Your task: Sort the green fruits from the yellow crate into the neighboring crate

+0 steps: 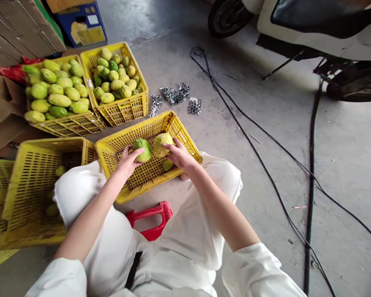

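My left hand [130, 161] is closed around a green, rounded fruit [142, 150] that looks like a small papaya. In my right hand [179, 154] is a yellow fruit [161, 144] of the same sort, with the thumb across its side. Both fruits are held side by side, slightly apart, above a yellow plastic crate [123, 194] between my knees. Low inside this crate, another yellow-green fruit [167, 165] shows partly beside my right hand. The undersides of the held fruits and some fingertips are hidden.
Two yellow crates, one at far left [77, 128] and one beside it [123, 114], are heaped with green and yellow fruit. A deeper crate [24, 185] at left holds a few. Crumpled patterned wrappers [176, 94], black cables [259, 152] and a parked scooter [321, 33] are to the right.
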`<state>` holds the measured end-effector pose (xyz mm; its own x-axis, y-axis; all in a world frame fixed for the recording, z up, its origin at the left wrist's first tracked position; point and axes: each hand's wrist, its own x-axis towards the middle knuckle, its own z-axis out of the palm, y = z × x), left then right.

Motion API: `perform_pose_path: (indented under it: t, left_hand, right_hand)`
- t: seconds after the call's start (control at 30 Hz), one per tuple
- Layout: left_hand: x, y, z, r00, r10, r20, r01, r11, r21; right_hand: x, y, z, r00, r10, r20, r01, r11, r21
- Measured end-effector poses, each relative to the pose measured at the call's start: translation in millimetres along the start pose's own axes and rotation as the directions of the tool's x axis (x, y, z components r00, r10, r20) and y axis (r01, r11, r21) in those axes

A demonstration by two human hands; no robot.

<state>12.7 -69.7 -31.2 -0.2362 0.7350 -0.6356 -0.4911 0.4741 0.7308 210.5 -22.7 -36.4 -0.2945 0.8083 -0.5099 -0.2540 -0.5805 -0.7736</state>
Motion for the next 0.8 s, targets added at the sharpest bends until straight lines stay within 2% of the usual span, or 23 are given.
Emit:
perform_pose_path:
  t: [0.17,0.27,0.4,0.57,0.7,0.8]
  left_hand:
    - [-1.4,-1.7,-5.4,0.99,-0.001,0.141,-0.016,0.993,0.114]
    - [-1.0,-3.0,-7.4,0.984,-0.013,0.179,-0.015,0.987,0.158]
    - [-0.8,-2.6,-5.3,0.988,-0.037,0.15,0.011,0.984,0.175]
    - [-2.3,1.3,-2.7,0.995,-0.074,0.07,0.066,0.991,0.116]
    - [-3.5,5.5,-5.4,0.988,-0.086,0.128,0.075,0.993,0.091]
    - [-3.6,7.2,-7.2,0.985,-0.055,0.166,0.032,0.99,0.137]
  right_hand:
    - [1.4,2.1,-0.9,1.0,0.022,-0.011,-0.022,1.0,-0.016]
    - [1.1,0.4,-1.0,1.0,0.022,-0.003,-0.022,1.0,-0.018]
    - [0.1,-1.6,-1.4,0.999,0.0,0.038,0.002,0.999,-0.047]
    - [0.8,2.3,-1.3,0.998,0.002,0.066,0.001,0.999,-0.054]
    - [1.2,3.5,-0.8,0.996,-0.008,0.086,0.009,1.0,-0.014]
    - [0.9,1.4,-1.1,0.995,-0.018,0.098,0.019,1.0,-0.008]
